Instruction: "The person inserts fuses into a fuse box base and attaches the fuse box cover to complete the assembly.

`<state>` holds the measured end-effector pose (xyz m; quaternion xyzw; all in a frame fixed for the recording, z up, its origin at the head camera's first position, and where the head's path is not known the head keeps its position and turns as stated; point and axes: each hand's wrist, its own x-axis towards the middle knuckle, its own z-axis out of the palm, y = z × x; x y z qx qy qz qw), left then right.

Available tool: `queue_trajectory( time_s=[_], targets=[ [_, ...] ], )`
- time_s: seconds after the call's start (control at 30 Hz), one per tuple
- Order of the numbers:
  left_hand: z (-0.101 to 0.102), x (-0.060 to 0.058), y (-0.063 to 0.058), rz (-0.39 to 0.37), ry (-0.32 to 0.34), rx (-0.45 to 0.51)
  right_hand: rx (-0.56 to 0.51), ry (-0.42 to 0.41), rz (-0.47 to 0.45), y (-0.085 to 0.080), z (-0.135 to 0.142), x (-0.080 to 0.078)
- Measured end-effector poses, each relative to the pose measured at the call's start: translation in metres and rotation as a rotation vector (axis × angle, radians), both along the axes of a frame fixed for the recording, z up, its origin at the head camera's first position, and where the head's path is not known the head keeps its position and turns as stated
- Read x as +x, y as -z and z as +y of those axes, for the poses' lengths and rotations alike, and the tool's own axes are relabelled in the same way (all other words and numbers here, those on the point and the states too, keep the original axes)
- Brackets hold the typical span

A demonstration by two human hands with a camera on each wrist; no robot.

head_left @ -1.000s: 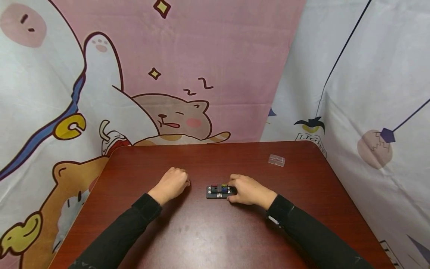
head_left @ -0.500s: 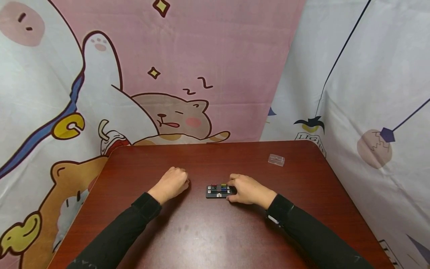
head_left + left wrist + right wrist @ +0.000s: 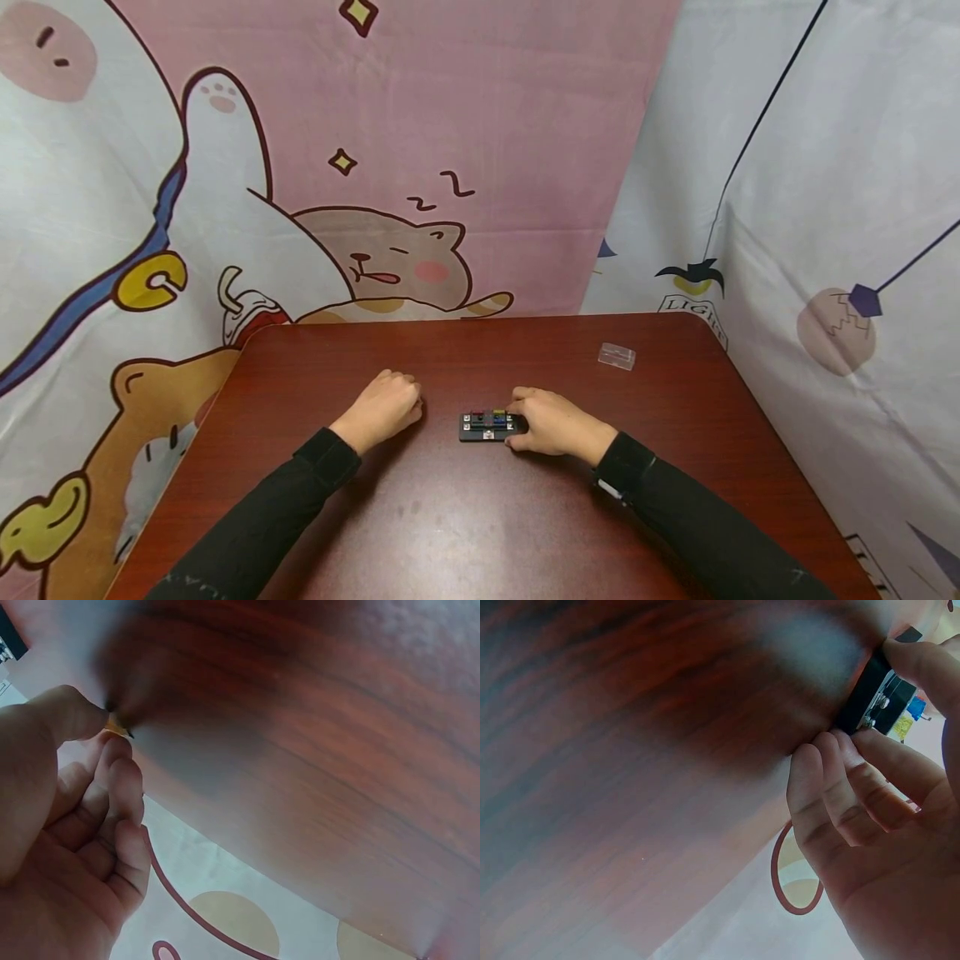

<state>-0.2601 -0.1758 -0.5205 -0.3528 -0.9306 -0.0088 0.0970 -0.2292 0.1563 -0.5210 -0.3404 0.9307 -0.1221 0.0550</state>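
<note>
A black fuse block [image 3: 477, 434] lies flat on the table, with red, yellow and blue blade fuses along its top. My right hand [image 3: 558, 423] grips its right end, thumb on the near side and fingers at the far side. In the right wrist view, a blue fuse [image 3: 916, 707] and a yellow fuse [image 3: 903, 727] stick out of the block. Left of the block, apart from it, my left hand [image 3: 384, 407] is near the tabletop. Between thumb and forefinger it pinches a small amber blade fuse [image 3: 117, 725], mostly covered by the fingertips and hidden in the head view.
A clear plastic cover [image 3: 617, 357] lies toward the back right of the brown wooden table [image 3: 450, 517]. Cartoon-printed cloth [image 3: 525, 150] hangs behind the table's back edge and along its sides.
</note>
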Motion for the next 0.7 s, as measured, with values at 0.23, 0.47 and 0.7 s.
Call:
queue_trajectory(
  time_s=[0.23,0.47,0.7],
  targets=[
    [-0.0024,-0.0004,0.0001,0.022,-0.004,0.029,-0.004,-0.004,0.003,0.0005,-0.0004,0.0002],
    [-0.0049,-0.001,-0.0021,0.046,-0.023,0.015,-0.012,-0.007,0.013,0.0027,0.0,-0.0011],
    [0.0011,0.0025,-0.0067,0.065,-0.004,0.031,-0.017,-0.007,0.007,0.001,0.0002,-0.0006]
  ],
)
